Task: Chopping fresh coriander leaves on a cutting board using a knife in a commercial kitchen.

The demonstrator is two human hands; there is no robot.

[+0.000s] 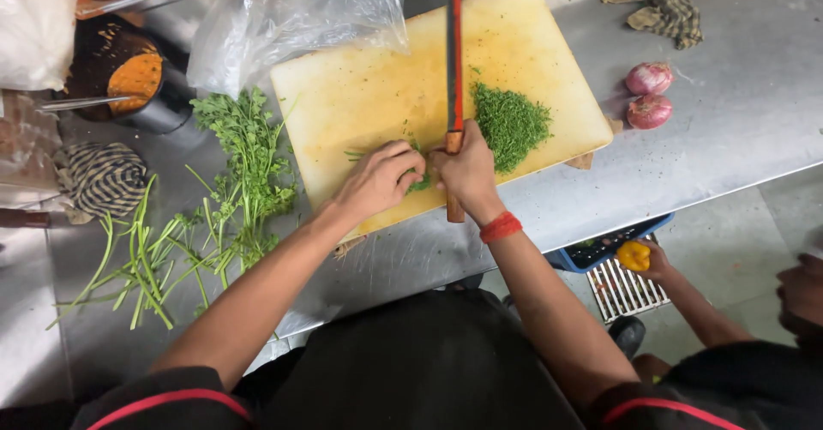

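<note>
My right hand grips the wooden handle of a long knife whose blade runs up across the yellow cutting board. My left hand, fingers curled, presses a small bunch of green herbs against the board just left of the blade. A pile of finely chopped herbs lies to the right of the blade. A red band circles my right wrist.
Loose leafy herbs and stems lie on the steel counter left of the board, with a clear plastic bag above. Two red onions sit right. Another person's hand holds a yellow pepper below the counter edge.
</note>
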